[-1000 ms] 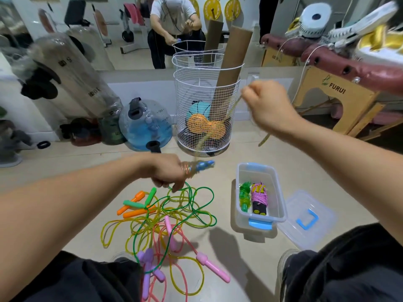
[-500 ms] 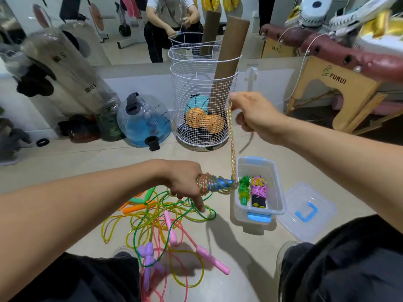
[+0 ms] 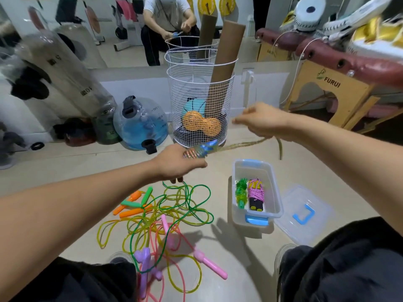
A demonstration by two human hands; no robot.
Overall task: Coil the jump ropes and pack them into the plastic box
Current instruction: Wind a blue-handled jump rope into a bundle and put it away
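Left hand (image 3: pixel 178 163) grips blue handles (image 3: pixel 201 150); right hand (image 3: pixel 260 120) fingers pinch yellow cord (image 3: pixel 246 144). Risk: slack cord slips, wraps unwind.

The thin yellow-green rope strand (image 3: pixel 246 145) is motion-blurred. The left hand (image 3: pixel 177 163) hides most of the blue translucent handles (image 3: pixel 206 148). The frame's bottom edge crops the pink plastic rope loops (image 3: pixel 152 298).

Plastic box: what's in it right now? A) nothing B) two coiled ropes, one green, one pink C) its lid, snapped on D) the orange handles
B: the plastic box holds a green coiled rope beside a pink coiled rope; the lid lies off to its right on the floor.
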